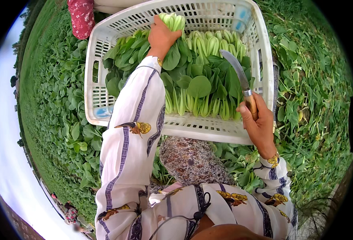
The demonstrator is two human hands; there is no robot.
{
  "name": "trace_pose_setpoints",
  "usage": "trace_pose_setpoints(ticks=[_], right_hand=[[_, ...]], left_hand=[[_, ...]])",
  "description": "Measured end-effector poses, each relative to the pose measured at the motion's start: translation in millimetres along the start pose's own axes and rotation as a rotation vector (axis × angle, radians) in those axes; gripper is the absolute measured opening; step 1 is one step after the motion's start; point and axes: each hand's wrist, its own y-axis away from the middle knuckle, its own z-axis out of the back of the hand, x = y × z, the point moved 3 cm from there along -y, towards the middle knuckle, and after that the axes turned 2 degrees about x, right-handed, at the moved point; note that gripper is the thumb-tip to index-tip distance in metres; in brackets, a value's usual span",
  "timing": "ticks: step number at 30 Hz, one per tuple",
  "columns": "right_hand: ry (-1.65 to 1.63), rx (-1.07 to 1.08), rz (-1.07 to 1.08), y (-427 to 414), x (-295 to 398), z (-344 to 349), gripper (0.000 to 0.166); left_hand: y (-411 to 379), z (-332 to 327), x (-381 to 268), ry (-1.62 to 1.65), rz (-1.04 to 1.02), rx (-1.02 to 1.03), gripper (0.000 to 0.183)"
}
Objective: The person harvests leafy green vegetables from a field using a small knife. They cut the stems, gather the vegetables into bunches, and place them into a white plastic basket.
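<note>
My left hand (162, 37) is at the far side of a white plastic crate (209, 136), gripping a small bunch of bok choy (173, 22) by its pale stalks. Its leaves hang towards me over the others. Packed bok choy (206, 87) fills much of the crate: the far row has its stalk ends away from me, the near row has them towards me. In my right hand (258, 126), over the crate's near right corner, is a curved knife (237, 70) by its wooden handle. The blade points away from me above the leaves.
Leafy plants (71, 96) grow thickly to the left of the crate. Cut greens and leaves (305, 99) cover the ground at right. A person's red floral sleeve (81, 19) is just beyond the crate's far left corner. Another person (71, 213) is far off at lower left.
</note>
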Motion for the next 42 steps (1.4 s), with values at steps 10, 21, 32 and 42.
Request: trace_pose_setpoints(ticks=[10, 21, 32, 42], right_hand=[[0.018, 0.084, 0.000, 0.4, 7.2, 4.7, 0.039], [-0.033, 0.080, 0.000, 0.3, 2.7, 4.1, 0.039], [0.076, 0.035, 0.058, -1.5, 1.4, -10.8, 0.032], [0.197, 0.225, 0.450, 23.0, 89.2, -86.5, 0.035]], left_hand=[[-27.3, -84.9, 17.4, -0.237, 0.155, 0.161, 0.109], [34.4, -68.4, 7.8, -0.377, -0.405, 0.086, 0.070], [67.1, -4.2, -18.9, -0.338, -0.461, 0.038, 0.057], [352.3, 142.5, 197.0, 0.357, -0.098, 0.485, 0.029]])
